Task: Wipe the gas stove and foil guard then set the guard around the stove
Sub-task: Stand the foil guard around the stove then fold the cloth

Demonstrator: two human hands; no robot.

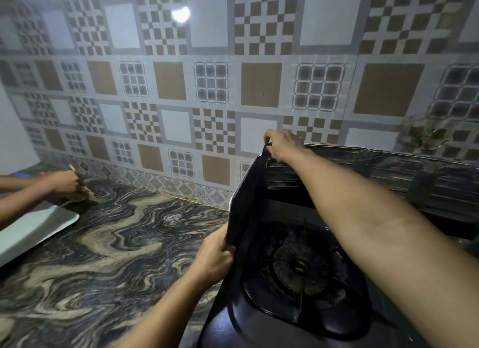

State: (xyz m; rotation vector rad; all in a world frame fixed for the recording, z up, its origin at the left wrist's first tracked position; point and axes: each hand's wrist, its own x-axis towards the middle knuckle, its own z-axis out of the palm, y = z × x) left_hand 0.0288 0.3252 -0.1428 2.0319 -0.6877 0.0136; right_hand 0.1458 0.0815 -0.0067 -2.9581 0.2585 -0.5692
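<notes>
Right hand (281, 145) pinched on the top corner of the foil guard (246, 192), fingers folded over its upper edge where the side panel meets the back panel. Left hand (213, 257) clenched on the lower front edge of the same side panel, thumb on the outer face, fingers curled behind. Between the two grips, side panel upright and slightly bowed, dark and creased. Out from the right-hand grip, back panel running along the tiled wall (181, 88), standing behind the gas stove (298, 283). Just inside the left-hand grip, stove top with its round burner and black pan support, partly hidden under the right forearm. Outward from the left-hand grip, marbled countertop (116, 244), bare across its middle. Well apart, at the counter's far end, another person's hand (64, 183) closed on a brownish cloth (83, 194) pressed to the surface, beside the corner of a white board (31, 233) lying flat. Bright light reflection high on the tiles.
</notes>
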